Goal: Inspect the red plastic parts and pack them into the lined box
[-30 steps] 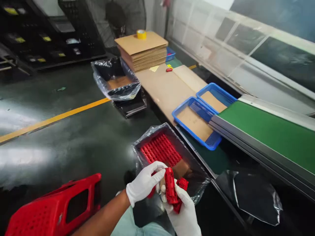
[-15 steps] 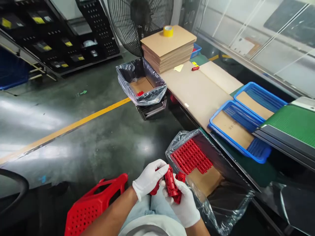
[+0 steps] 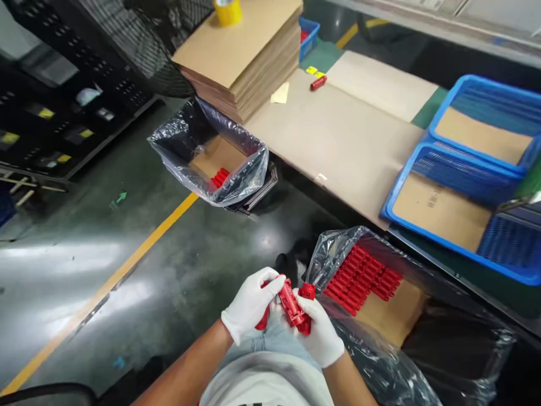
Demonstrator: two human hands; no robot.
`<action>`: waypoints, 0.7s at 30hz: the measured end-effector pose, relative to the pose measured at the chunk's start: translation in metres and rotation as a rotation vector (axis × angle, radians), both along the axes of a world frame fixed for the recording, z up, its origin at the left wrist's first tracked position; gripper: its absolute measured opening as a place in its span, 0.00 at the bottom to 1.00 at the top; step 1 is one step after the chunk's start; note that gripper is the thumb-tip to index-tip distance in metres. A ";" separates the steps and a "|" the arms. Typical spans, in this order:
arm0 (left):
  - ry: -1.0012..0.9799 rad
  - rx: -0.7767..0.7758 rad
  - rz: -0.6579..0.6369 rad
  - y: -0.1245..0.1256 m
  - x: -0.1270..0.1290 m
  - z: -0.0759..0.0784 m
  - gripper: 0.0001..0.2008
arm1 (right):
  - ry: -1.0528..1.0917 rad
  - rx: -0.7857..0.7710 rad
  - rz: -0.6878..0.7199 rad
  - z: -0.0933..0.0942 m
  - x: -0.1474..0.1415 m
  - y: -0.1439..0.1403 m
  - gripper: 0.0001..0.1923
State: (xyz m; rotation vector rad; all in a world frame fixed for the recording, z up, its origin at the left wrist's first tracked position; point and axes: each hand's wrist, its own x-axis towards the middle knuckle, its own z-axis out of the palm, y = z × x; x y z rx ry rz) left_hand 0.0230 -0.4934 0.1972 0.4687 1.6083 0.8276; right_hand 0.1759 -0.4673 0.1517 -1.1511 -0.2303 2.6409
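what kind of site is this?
Probably a factory packing or assembly station: gloved hands hold red plastic parts, matching parts fill a bag-lined bin, and blue trays and stacked cardboard sheets sit nearby.

I hold red plastic parts (image 3: 293,306) between my left hand (image 3: 249,304) and right hand (image 3: 319,338), both in white gloves. A lined box (image 3: 422,338) with red pieces sits just beside my right hand.

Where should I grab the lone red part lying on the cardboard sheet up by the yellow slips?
Take the lone red part across its middle, from straight above. It lies flat on the cardboard sheet, long and narrow, angled slightly, with bare cardboard along both long sides. Fingers should close across its short width. The yellow slips sit close to its far end, so stay off that end.
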 end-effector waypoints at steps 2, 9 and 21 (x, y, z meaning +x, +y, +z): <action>-0.044 -0.030 -0.020 0.018 -0.014 -0.003 0.19 | -0.013 -0.027 -0.046 -0.003 -0.012 0.012 0.17; -0.116 -0.151 -0.099 0.083 -0.061 -0.006 0.23 | -0.126 -0.083 -0.227 0.001 -0.061 0.064 0.19; -0.119 -0.073 -0.288 0.210 -0.142 0.008 0.23 | -0.143 -0.058 -0.460 0.023 -0.152 0.169 0.23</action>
